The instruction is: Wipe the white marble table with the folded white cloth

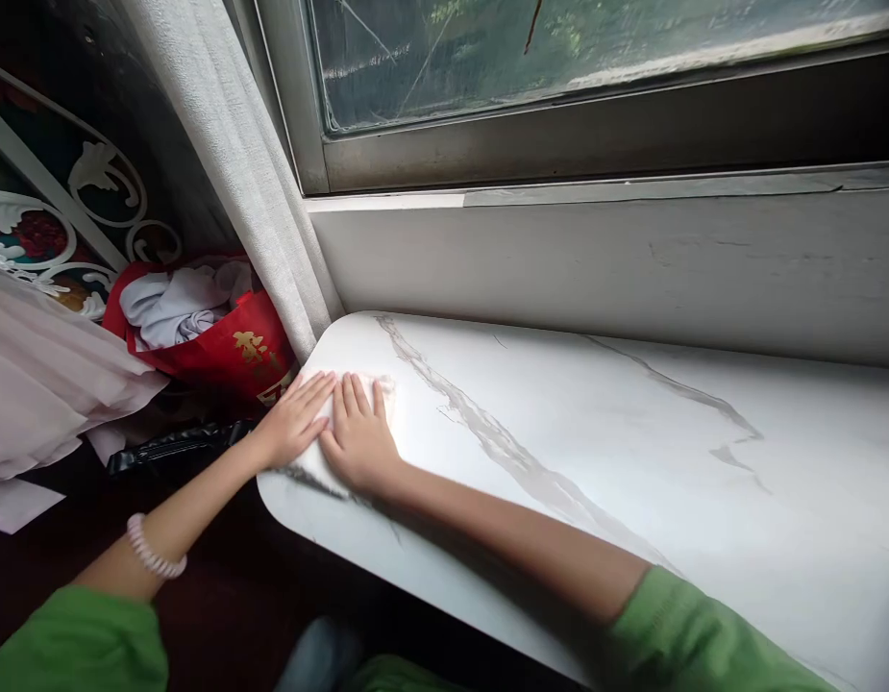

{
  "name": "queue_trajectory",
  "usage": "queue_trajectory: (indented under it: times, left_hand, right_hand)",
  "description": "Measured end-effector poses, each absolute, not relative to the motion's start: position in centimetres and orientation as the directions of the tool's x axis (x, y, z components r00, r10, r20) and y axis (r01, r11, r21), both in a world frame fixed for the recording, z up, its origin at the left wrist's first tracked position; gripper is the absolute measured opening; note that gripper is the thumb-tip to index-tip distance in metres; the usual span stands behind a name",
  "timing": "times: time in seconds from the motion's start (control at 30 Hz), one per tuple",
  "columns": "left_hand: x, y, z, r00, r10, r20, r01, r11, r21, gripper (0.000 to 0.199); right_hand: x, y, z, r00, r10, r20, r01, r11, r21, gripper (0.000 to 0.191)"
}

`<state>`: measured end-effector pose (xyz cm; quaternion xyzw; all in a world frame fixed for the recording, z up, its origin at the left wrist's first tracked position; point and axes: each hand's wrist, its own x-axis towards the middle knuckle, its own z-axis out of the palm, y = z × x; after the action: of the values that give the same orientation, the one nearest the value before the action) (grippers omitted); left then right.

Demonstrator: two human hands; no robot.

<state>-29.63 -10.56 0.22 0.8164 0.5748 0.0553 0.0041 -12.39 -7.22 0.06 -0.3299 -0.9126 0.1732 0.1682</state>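
A white cloth (383, 392) lies spread at the left end of a white marble-patterned table (559, 423). My left hand (294, 423) rests flat on the cloth's left part, at the rounded table edge, with its fingers stretched out. Beside it, my right hand (358, 432) presses down on the cloth with the fingers extended and slightly spread. The two hands touch or nearly touch near the thumbs. Much of the cloth is hidden under them. A coiled pale pink band (154, 550) circles my left wrist.
Behind the table runs a low wall (595, 269) under a window (595, 58). A pale curtain (234, 144) hangs at the table's far left corner. Left of it stands a red bag (206, 351) holding white fabric (181, 303). Pink fabric (47, 375) drapes at the far left.
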Motion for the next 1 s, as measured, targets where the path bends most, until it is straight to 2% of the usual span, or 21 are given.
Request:
queue_trajectory:
  times: [0.23, 0.43, 0.77, 1.0]
  left_hand:
    - [-33.3, 3.5, -0.2, 0.315, 0.948, 0.050, 0.946, -0.318, 0.066, 0.053]
    - [-33.2, 8.5, -0.4, 0.286, 0.958, 0.034, 0.956, -0.288, 0.058, 0.053]
    - [-31.7, 5.1, -0.1, 0.267, 0.960, 0.086, 0.961, -0.272, 0.047, 0.052]
    - [-28.1, -4.6, -0.6, 0.229, 0.958, 0.171, 0.969, -0.241, 0.052, 0.054]
  right_hand:
    - [-17.5, 4.3, -0.8, -0.582, 0.792, 0.182, 0.696, 0.602, -0.392, 0.065]
    - [-18.3, 8.9, -1.4, -0.524, 0.829, 0.195, 0.738, 0.556, -0.382, 0.062]
    - [-16.8, 7.1, -1.2, -0.571, 0.796, 0.203, 0.719, 0.604, -0.345, 0.062]
    - [-12.8, -0.7, -0.6, -0.680, 0.702, 0.212, 0.624, 0.706, -0.334, 0.062]
